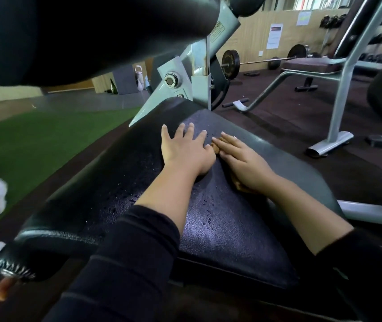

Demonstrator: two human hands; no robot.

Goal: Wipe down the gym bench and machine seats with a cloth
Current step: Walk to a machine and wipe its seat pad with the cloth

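Both hands down flat on the black padded bench [220,228], its surface beaded with water droplets [206,203]. The left hand [185,152] lies released, fingers spread straight on the vinyl, holding nothing. The right hand [241,163] presses with straight fingers onto a brown cloth [215,147], which is mostly hidden beneath it, peeking out at the fingertips and wrist. Grey machine frame [185,73] just beyond.

My black seat pad [231,228], beaded with droplets, bears both my flat hands at its far end, a tan cloth [215,148] under my right.
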